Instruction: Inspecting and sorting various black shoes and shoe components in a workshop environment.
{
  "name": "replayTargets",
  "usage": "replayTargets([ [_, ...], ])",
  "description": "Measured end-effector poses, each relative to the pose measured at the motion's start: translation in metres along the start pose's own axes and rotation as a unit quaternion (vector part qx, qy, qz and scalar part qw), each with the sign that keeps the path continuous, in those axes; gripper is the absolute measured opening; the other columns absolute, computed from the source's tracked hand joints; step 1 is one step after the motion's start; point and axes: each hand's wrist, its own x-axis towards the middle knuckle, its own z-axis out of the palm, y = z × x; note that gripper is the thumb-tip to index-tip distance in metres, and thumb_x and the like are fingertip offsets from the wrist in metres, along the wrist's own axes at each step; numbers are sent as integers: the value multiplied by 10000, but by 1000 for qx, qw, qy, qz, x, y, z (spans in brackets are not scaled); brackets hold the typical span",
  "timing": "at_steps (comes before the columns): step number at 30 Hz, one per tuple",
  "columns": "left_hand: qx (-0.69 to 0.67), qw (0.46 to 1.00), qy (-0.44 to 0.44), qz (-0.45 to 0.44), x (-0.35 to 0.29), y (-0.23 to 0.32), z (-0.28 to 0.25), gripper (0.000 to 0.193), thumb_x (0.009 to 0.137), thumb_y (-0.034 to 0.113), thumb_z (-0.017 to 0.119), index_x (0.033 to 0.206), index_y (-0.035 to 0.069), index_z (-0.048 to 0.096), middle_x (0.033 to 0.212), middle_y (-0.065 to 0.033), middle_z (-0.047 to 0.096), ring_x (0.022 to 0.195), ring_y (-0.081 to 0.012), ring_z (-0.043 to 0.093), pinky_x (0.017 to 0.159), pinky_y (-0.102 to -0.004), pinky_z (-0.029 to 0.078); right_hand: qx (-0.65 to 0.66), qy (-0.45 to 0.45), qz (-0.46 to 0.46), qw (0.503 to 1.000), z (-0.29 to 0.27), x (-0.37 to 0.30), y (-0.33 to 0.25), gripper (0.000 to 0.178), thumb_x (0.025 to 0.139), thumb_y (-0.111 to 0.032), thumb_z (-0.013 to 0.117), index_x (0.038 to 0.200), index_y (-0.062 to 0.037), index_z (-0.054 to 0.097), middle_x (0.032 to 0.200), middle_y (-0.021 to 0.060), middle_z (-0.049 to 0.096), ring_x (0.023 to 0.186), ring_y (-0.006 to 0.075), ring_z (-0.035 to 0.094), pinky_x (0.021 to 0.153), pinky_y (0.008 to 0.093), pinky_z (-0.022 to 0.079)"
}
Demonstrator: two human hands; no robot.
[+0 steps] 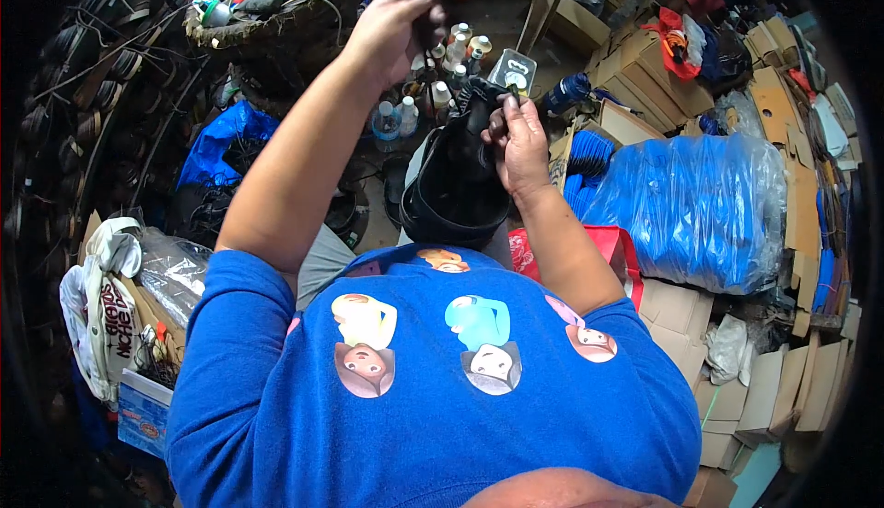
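Observation:
A black boot or similar black footwear (451,197) rests in my lap, its dark hollow opening toward me. Gathered black material, perhaps laces, shows at its far end. My right hand (521,149) is closed at the boot's right edge, with a small dark thin piece between thumb and finger that I cannot name. Raised beyond the boot to the left, my left hand (401,29) has its blackened fingers curled in. Whatever it pinches is too dark to make out. A clear container with a pale round top (514,73) stands just beyond my right hand.
Several small bottles (458,47) with pale caps stand on the floor beyond the boot. Blue items wrapped in clear plastic (695,209) and cardboard boxes (645,80) crowd the right. To the left lie a blue bag (226,140) and a white cloth bag (101,310).

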Motion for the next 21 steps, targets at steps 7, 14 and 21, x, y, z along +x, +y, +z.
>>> replayTargets([
  [7, 461, 789, -405, 30, -15, 22, 115, 242, 859, 103, 522, 1070, 4, 590, 928, -94, 649, 861, -162, 612, 793, -284, 480, -349, -185, -61, 917, 28, 7, -39, 213, 862, -240, 581, 943, -43, 588, 679, -28, 499, 628, 47, 445, 548, 205, 362],
  [14, 294, 888, -333, -124, 5, 21, 63, 501, 874, 503, 456, 1169, 114, 565, 1081, -47, 608, 957, -149, 560, 820, -299, 427, -452, -268, 44, 850, 22, 1, -81, 358, 857, -357, 541, 916, -24, 656, 717, 5, 569, 678, 86, 491, 629, 224, 379],
  [21, 405, 845, -272, -218, -1, -28, 7, 337, 920, 328, 461, 1088, 70, 600, 869, -18, 612, 750, -93, 519, 664, -253, 420, -495, -292, -128, 809, 11, 4, -72, 192, 707, -116, 644, 869, -13, 636, 818, 123, 602, 791, 238, 594, 720, 311, 458],
])
